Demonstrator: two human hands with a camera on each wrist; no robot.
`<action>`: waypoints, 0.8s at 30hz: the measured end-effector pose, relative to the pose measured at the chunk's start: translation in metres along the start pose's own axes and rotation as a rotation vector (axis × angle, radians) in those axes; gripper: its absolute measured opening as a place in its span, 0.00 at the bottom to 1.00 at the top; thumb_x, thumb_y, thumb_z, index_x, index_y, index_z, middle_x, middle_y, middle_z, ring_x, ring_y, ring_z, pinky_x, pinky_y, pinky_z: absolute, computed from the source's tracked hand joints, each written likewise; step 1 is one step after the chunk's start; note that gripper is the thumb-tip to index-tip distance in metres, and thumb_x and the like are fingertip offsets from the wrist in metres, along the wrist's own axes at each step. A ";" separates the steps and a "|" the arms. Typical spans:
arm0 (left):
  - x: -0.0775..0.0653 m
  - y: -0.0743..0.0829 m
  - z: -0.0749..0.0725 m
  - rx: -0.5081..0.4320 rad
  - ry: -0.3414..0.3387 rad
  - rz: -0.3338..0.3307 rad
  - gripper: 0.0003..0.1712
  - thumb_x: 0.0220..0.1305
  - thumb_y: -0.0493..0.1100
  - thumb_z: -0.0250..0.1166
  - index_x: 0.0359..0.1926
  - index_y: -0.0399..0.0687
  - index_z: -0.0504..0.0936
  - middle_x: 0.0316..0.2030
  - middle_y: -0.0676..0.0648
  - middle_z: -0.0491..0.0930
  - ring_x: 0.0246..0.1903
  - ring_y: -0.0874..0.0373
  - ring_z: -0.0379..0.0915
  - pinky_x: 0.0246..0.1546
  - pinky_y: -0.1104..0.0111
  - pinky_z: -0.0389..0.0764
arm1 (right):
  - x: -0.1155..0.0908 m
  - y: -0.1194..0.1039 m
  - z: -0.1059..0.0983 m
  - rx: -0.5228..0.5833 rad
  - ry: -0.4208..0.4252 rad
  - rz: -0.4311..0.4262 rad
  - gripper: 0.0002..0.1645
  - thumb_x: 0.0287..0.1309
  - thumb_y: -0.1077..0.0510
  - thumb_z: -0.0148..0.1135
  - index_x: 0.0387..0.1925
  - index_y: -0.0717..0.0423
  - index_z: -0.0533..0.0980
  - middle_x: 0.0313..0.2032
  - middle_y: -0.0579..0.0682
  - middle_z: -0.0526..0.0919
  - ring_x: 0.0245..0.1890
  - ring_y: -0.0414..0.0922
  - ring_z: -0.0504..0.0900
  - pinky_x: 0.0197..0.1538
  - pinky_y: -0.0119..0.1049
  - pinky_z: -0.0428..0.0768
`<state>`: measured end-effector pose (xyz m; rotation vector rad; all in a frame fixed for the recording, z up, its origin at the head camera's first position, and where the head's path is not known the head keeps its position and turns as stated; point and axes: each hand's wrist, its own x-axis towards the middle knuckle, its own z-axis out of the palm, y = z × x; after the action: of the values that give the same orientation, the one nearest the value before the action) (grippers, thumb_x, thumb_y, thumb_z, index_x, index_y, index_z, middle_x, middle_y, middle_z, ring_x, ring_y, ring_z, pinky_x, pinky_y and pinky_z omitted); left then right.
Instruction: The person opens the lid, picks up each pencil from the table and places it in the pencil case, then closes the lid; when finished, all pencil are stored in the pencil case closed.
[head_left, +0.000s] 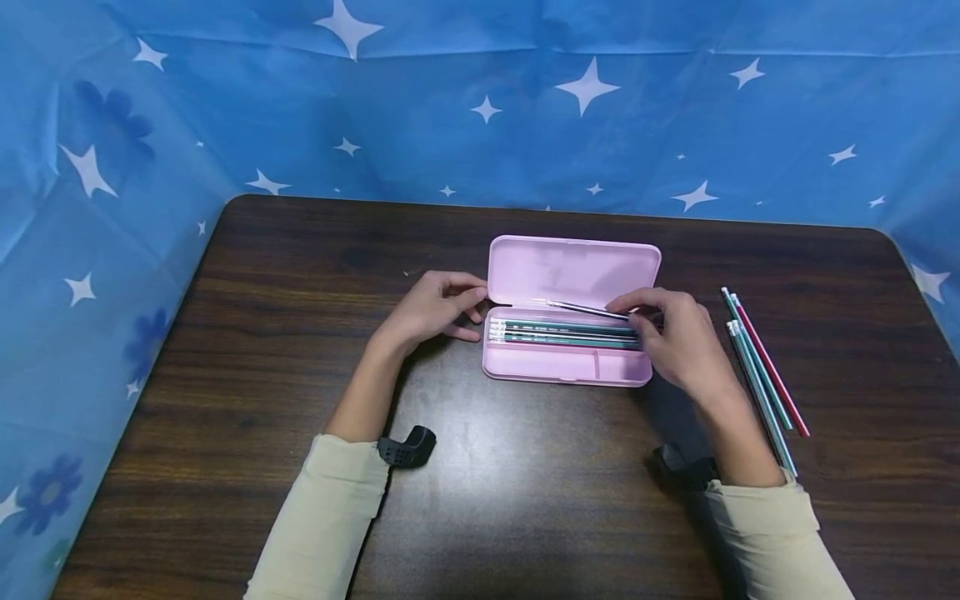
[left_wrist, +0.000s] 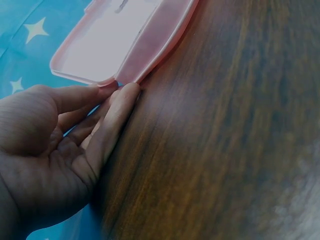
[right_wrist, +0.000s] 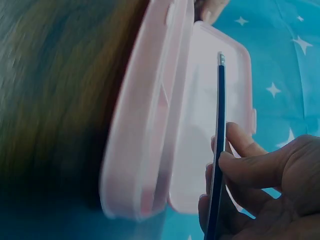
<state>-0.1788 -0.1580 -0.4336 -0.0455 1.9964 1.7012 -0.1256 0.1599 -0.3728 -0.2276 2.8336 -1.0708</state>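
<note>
A pink pencil case [head_left: 540, 365] lies with its lid [head_left: 573, 271] raised toward the back. Several green and dark pencils [head_left: 562, 333] lie side by side in its rear compartment, white-ended tips to the left. Over the rear of the case, my right hand [head_left: 678, 337] pinches a dark pencil [right_wrist: 220, 110] between thumb and fingers, tilted, its eraser end pointing left. My left hand [head_left: 435, 308] is at the case's left side; in the left wrist view its fairly straight fingertips [left_wrist: 131, 90] touch the corner near the hinge.
To the right, near my right forearm, several loose pencils lie on the dark wooden table [head_left: 300, 333], among them a red pencil [head_left: 772, 367] and a green pencil [head_left: 757, 367]. A blue star-patterned cloth [head_left: 450, 150] hangs behind the table and along its left side.
</note>
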 end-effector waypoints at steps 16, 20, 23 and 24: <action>-0.001 0.001 0.000 0.000 0.010 0.000 0.18 0.84 0.40 0.58 0.66 0.38 0.82 0.45 0.38 0.80 0.37 0.55 0.81 0.40 0.59 0.97 | 0.020 -0.017 0.031 0.032 -0.063 -0.059 0.19 0.70 0.76 0.57 0.48 0.62 0.89 0.49 0.61 0.91 0.40 0.52 0.79 0.41 0.39 0.75; 0.000 0.000 0.000 -0.001 0.012 -0.004 0.18 0.84 0.40 0.58 0.66 0.38 0.82 0.44 0.38 0.80 0.38 0.55 0.81 0.40 0.59 0.97 | 0.023 -0.022 0.040 0.036 -0.082 -0.058 0.19 0.69 0.77 0.57 0.47 0.60 0.89 0.48 0.59 0.91 0.42 0.51 0.80 0.44 0.40 0.78; 0.000 0.000 0.000 -0.004 0.006 0.001 0.18 0.84 0.40 0.58 0.66 0.38 0.82 0.44 0.39 0.80 0.37 0.55 0.81 0.40 0.59 0.97 | 0.024 -0.024 0.045 0.041 -0.090 -0.051 0.20 0.68 0.78 0.57 0.47 0.59 0.90 0.47 0.58 0.92 0.42 0.51 0.80 0.44 0.40 0.79; 0.000 0.000 0.000 -0.004 0.004 0.003 0.18 0.84 0.40 0.58 0.66 0.38 0.82 0.44 0.39 0.80 0.37 0.55 0.81 0.40 0.59 0.97 | 0.024 -0.024 0.047 0.040 -0.096 -0.044 0.20 0.68 0.78 0.58 0.47 0.59 0.89 0.47 0.58 0.92 0.42 0.51 0.81 0.45 0.41 0.80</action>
<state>-0.1791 -0.1584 -0.4332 -0.0476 1.9963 1.7086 -0.1401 0.1076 -0.3929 -0.3297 2.7315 -1.0929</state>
